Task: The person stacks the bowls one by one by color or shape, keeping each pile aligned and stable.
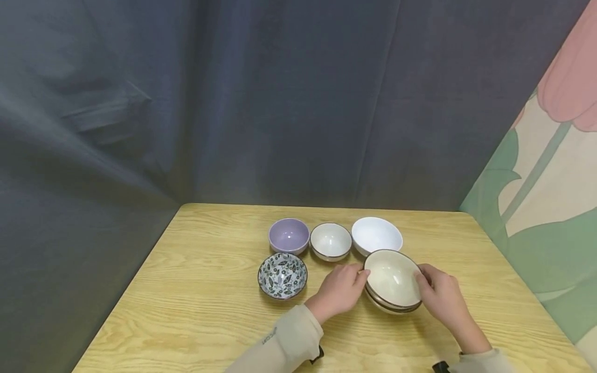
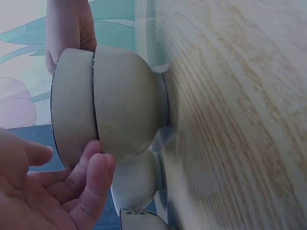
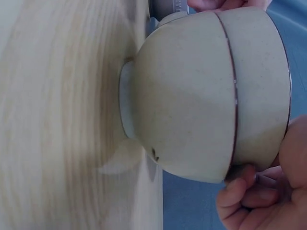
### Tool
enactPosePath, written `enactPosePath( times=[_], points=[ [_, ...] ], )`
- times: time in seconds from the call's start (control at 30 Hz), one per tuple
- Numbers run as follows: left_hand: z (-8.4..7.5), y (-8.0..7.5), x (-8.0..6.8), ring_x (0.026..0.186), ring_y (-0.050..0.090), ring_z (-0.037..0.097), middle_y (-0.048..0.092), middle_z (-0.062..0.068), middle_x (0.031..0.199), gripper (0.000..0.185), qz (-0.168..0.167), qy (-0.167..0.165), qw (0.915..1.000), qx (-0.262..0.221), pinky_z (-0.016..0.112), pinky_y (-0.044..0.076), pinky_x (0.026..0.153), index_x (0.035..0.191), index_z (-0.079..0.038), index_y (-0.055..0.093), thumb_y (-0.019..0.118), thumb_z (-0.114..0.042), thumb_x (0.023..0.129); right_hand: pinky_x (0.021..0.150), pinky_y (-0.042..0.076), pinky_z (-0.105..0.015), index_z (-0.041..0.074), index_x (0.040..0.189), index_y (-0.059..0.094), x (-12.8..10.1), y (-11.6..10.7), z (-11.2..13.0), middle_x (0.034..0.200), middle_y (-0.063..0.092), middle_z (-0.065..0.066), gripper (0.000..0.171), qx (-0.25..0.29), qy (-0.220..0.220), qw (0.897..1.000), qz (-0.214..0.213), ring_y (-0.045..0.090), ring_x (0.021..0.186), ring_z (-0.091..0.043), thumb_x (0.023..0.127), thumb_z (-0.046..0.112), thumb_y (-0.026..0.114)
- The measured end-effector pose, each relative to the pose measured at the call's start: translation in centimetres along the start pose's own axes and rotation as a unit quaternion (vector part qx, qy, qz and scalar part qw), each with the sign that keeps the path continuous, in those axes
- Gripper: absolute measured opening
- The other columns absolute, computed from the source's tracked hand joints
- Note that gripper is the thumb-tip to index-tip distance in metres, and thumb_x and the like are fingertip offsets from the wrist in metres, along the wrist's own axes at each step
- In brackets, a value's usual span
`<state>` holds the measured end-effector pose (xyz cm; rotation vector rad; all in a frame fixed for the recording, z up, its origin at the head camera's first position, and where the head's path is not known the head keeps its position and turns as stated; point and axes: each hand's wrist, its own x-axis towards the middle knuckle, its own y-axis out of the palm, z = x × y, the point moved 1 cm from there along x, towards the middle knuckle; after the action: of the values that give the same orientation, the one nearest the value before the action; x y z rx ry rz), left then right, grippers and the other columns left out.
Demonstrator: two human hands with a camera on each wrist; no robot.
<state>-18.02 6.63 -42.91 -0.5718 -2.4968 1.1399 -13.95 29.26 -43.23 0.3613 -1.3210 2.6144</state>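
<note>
Top bowl (image 1: 393, 277): nested in a like bowl (image 1: 391, 306), between both sets of fingers, tilted.
Left hand (image 1: 339, 291): fingertips (image 2: 96, 165) pinched the top bowl's rim, likely to part the pair.
Right hand (image 1: 440, 296): fingers (image 3: 237, 191) curled on the opposite rim, steadying.
Beyond fingertips: white bowl (image 1: 377, 235), small cream bowl (image 1: 330, 241), purple bowl (image 1: 289, 235).
Left of left hand: patterned bowl (image 1: 282, 275).
Under all: table (image 1: 196, 311).
</note>
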Motion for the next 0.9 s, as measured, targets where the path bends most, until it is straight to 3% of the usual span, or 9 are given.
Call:
enactPosePath(
  times=[0.1, 0.2, 0.33, 0.43, 0.57, 0.9],
  points=[
    [0.1, 0.1, 0.0, 0.105, 0.067, 0.018, 0.072, 0.002, 0.106, 0.038, -0.006, -0.003, 1.0, 0.007, 0.034, 0.053, 0.091, 0.122, -0.007, 0.068, 0.043, -0.032, 0.107, 0.051, 0.048, -0.024, -0.013, 0.109, 0.066, 0.0, 0.3, 0.1, 0.082, 0.069, -0.014, 0.024, 0.003, 0.0, 1.0, 0.002, 0.057, 0.066, -0.015, 0.098, 0.002, 0.051],
    [0.1, 0.0, 0.0, 0.086, 0.065, 0.013, 0.068, -0.001, 0.086, 0.032, -0.008, -0.007, 0.9999, 0.012, 0.032, 0.053, 0.079, 0.111, -0.009, 0.07, 0.046, -0.03, 0.106, 0.053, 0.05, -0.025, -0.014, 0.11, 0.066, -0.1, 0.5, 0.2, 0.086, 0.07, -0.019, 0.025, 0.0, -0.004, 1.0, -0.004, 0.062, 0.07, -0.019, 0.098, 0.002, 0.051],
    [-0.2, -0.3, -0.1, 0.063, 0.051, 0.01, 0.05, -0.005, 0.063, 0.028, -0.013, -0.016, 0.9993, 0.032, 0.028, 0.045, 0.06, 0.09, -0.014, 0.066, 0.05, -0.031, 0.104, 0.057, 0.054, -0.029, -0.015, 0.112, 0.066, -0.1, 0.6, 0.5, 0.092, 0.071, -0.025, 0.026, 0.003, -0.008, 1.0, -0.011, 0.068, 0.077, -0.027, 0.098, 0.003, 0.052],
    [-0.3, -0.4, -0.2, 0.062, 0.053, 0.011, 0.049, -0.005, 0.062, 0.028, -0.018, -0.023, 0.998, 0.056, 0.028, 0.044, 0.055, 0.084, -0.014, 0.064, 0.052, -0.031, 0.103, 0.058, 0.056, -0.032, -0.016, 0.113, 0.065, -0.1, 0.8, 0.7, 0.094, 0.071, -0.027, 0.027, 0.006, -0.005, 1.0, -0.007, 0.07, 0.079, -0.031, 0.098, 0.003, 0.052],
    [-0.1, -0.4, -0.4, 0.064, 0.057, 0.013, 0.054, -0.003, 0.065, 0.029, -0.019, -0.029, 0.9964, 0.078, 0.029, 0.046, 0.055, 0.08, -0.013, 0.063, 0.055, -0.029, 0.102, 0.055, 0.054, -0.029, -0.018, 0.114, 0.064, -0.4, 1.3, 1.1, 0.092, 0.071, -0.027, 0.028, -0.003, -0.002, 1.0, 0.002, 0.068, 0.074, -0.026, 0.098, 0.003, 0.052],
    [0.1, -0.3, -0.5, 0.06, 0.057, 0.015, 0.055, -0.001, 0.064, 0.032, -0.029, -0.035, 0.9952, 0.087, 0.03, 0.044, 0.052, 0.073, -0.012, 0.06, 0.055, -0.028, 0.101, 0.054, 0.05, -0.033, -0.015, 0.11, 0.067, -0.3, 1.8, 1.4, 0.087, 0.072, -0.024, 0.027, -0.04, 0.002, 0.999, -0.008, 0.064, 0.067, -0.022, 0.097, 0.005, 0.054]
  ],
)
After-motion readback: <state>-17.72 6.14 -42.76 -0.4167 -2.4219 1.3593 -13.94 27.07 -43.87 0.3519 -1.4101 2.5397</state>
